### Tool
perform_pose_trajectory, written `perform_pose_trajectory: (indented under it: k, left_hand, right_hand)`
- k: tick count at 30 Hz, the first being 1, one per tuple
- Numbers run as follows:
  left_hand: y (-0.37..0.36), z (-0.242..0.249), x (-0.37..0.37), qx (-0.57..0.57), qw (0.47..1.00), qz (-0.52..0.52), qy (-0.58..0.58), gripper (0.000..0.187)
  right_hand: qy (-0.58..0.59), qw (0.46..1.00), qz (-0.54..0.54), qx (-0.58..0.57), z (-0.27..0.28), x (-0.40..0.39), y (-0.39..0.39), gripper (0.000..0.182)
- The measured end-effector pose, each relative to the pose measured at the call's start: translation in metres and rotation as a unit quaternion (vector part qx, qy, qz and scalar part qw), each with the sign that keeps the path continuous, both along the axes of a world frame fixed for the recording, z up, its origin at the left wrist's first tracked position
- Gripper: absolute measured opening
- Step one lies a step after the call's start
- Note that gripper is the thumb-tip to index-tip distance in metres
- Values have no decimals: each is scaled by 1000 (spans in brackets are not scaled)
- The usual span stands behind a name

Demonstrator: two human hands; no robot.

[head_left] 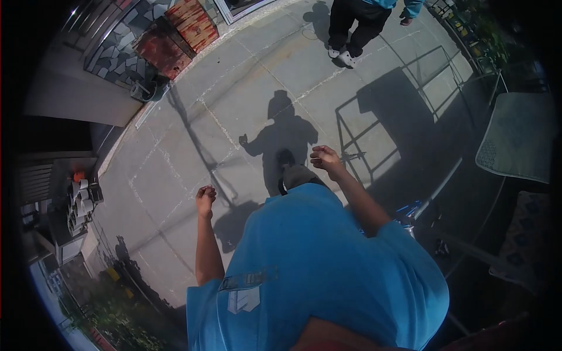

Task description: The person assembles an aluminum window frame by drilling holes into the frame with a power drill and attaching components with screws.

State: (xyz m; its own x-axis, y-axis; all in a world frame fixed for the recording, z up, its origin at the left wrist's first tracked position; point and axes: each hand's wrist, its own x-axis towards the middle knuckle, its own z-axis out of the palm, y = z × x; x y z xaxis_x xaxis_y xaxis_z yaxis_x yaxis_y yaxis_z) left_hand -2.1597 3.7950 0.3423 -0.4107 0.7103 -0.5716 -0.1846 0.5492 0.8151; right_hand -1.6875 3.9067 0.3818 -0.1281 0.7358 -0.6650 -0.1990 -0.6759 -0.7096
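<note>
Head camera: a blue shirt (304,245) fills the foreground. To one side the right hand (326,161) hangs with fingers loosely curled and partly open, nothing visible in them; on the other, the left hand (205,200) is curled more tightly, and whether it holds anything I cannot tell. Grey paving (234,88) lies below both hands' fingers, apart from them. Farther off, a person (358,23) in black trousers stands on it.

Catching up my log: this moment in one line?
left hand: curled, nothing seen held | right hand: half-curled, nothing seen held | other person: ahead, on paving
</note>
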Motion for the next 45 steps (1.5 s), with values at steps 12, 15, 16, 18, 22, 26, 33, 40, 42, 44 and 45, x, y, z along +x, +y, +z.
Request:
perform_pose_trajectory:
  k: [12,15,16,18,22,26,33,40,42,44,45]
  left_hand:
    - [241,-116,-78,-312,907,-276,57,29]
    - [412,-96,-120,-324,919,-219,53,26]
    - [488,-92,-127,-322,926,-191,48,25]
    - [596,-67,-136,-321,937,-131,38,24]
    - [884,-27,-160,-134,940,-252,185,36]
    - [1150,0,-134,60,942,-304,131,29]
    - [1462,-60,-95,-15,803,-476,358,40]
    - [1659,-219,-132,-136,739,-505,426,45]
    - [1687,-266,-147,-76,712,-495,492,55]
    - [1701,-288,-142,-4,694,-430,577,64]
    - [1706,-302,-138,10,693,-411,592,60]
  right_hand:
    - [19,985,110,128,17,-119,515,27]
    - [-46,999,-21,-6,-54,-86,579,27]
    - [-115,989,-57,-72,-72,-71,586,28]
    - [-176,963,-103,-178,-120,-28,585,25]
    - [-292,914,-109,-261,-144,13,579,15]
    - [-204,909,-148,-332,-155,-11,630,19]
    - [-93,930,-147,-324,-211,-96,901,6]
    - [8,956,-211,-202,-170,-149,1150,32]
    - [1,945,-231,-234,-161,-156,1164,32]
    - [-36,933,-240,-266,-168,-162,1147,32]
    - [-63,927,-228,-290,-174,-165,1141,32]
